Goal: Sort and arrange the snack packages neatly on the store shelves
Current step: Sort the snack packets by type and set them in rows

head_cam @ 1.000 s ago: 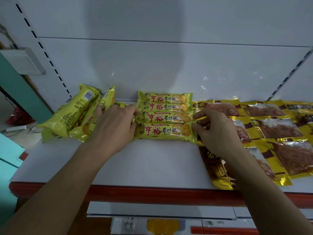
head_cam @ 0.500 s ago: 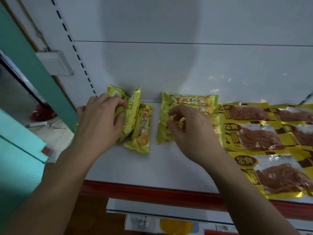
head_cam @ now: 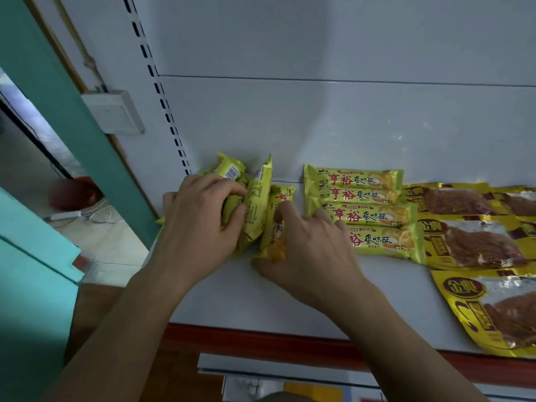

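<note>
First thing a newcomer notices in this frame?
Both hands at the shelf's left end: the left hand grips a jumbled bunch of yellow packs, and the right hand pinches one loose yellow pack. Right of them lies a neat stack of yellow packs, then gold pouches.

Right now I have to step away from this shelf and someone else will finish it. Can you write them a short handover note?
Left hand: grips a loose bunch of green-yellow packs standing on edge at the shelf's left end.
Right hand: fingers pinch the single pack just right of that bunch.
Done: four matching packs lie flat in a neat row, labels up; gold pouches lie to their right.
Left: lay the held packs flat, labels up, in line with the row. The front gold pouch overhangs the shelf edge and probably needs pushing back.
</note>
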A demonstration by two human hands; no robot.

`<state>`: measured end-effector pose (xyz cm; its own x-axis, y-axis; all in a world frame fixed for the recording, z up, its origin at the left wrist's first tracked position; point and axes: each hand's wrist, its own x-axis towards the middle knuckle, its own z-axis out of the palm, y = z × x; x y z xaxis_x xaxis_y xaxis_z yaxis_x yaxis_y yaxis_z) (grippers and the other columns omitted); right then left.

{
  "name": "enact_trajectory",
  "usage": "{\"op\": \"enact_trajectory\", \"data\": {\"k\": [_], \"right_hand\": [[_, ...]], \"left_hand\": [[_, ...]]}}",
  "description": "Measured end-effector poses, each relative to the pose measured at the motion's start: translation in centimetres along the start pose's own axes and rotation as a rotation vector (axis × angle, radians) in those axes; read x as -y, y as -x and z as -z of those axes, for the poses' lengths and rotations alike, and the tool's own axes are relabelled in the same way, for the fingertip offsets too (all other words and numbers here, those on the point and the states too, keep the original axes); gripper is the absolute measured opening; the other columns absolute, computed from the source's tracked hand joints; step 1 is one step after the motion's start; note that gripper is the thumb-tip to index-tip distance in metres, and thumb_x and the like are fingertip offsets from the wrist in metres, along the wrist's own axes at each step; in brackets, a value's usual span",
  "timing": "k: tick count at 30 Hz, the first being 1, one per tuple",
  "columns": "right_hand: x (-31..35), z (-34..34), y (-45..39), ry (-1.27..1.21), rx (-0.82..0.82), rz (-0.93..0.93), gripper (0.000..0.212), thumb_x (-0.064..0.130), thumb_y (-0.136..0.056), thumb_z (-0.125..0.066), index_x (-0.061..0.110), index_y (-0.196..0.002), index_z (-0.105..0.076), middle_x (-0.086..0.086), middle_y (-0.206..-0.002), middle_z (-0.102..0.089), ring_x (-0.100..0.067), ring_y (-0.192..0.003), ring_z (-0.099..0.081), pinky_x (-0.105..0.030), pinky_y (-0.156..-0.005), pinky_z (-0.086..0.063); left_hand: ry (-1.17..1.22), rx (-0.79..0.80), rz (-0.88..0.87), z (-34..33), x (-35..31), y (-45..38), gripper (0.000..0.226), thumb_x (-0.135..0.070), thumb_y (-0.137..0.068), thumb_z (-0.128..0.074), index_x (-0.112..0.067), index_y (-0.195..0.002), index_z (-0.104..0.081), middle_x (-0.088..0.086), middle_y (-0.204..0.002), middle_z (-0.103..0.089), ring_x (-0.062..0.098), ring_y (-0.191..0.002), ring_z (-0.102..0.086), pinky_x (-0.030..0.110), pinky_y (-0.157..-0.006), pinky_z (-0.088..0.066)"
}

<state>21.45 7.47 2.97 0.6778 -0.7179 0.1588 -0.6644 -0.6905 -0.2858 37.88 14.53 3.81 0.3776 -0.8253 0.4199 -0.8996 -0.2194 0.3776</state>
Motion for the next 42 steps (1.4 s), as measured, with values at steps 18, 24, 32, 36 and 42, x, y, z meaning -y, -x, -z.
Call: {"op": "enact_trajectory", "data": {"k": [18,24,32,36,42], "right_hand": [[-5.9,4.8,2.6,-1.149,-0.484,-0.159,0.026,-0.004,-0.098,-0.054,0.015,-0.113,-0.063,0.005,-0.092,-0.070,-0.020,-0.082,-0.073,-0.037,-0.075,-0.061],[-8.8,6.2,3.9,-1.478,-0.272,-0.123,0.038,-0.007,-0.094,-0.037,0.016,-0.110,-0.062,-0.010,-0.101,-0.066,-0.031,-0.088,-0.068,-0.037,-0.074,-0.054],[-9.9,6.3,5.2,-1.260,-0.380,-0.183,0.016,0.014,-0.105,-0.046,0.017,-0.106,-0.062,-0.005,-0.099,-0.063,-0.023,-0.090,-0.064,-0.048,-0.074,-0.054],[-10.2,6.6,5.7,-1.369,-0.436,-0.258,0.030,0.022,-0.090,-0.062,0.017,-0.120,-0.063,0.001,-0.088,-0.074,-0.018,-0.088,-0.074,-0.035,-0.073,-0.062],[-12.0,6.9,6.3,-1.356,-0.460,-0.367,0.010,0.009,-0.089,-0.066,0.008,-0.080,-0.069,0.017,-0.069,-0.069,-0.004,-0.067,-0.067,-0.024,-0.059,-0.059]], "left_hand": [[0.340,-0.066,-0.108,-0.6,-2.2,-1.1,0.030,-0.028,-0.096,-0.052,-0.019,-0.123,-0.064,-0.008,-0.111,-0.067,0.010,-0.105,-0.061,0.028,-0.092,-0.047],[0.794,0.010,0.194,-1.4,-4.3,-1.5,0.025,-0.025,-0.104,-0.054,-0.019,-0.125,-0.065,-0.001,-0.088,-0.072,0.002,-0.075,-0.066,0.018,-0.067,-0.049],[1.217,0.174,0.366,-2.1,-5.5,-0.9,0.021,-0.038,-0.082,-0.067,-0.022,-0.090,-0.076,0.002,-0.082,-0.069,0.017,-0.073,-0.062,0.029,-0.063,-0.045],[1.237,0.113,0.352,-2.7,-5.8,-0.1,0.014,-0.039,-0.081,-0.077,-0.026,-0.087,-0.078,0.003,-0.087,-0.068,0.013,-0.076,-0.057,0.029,-0.064,-0.047],[1.339,0.078,0.361,-3.1,-7.1,1.2,0.017,-0.032,-0.072,-0.074,-0.022,-0.085,-0.078,0.006,-0.086,-0.069,0.017,-0.078,-0.061,0.025,-0.062,-0.052]]}}
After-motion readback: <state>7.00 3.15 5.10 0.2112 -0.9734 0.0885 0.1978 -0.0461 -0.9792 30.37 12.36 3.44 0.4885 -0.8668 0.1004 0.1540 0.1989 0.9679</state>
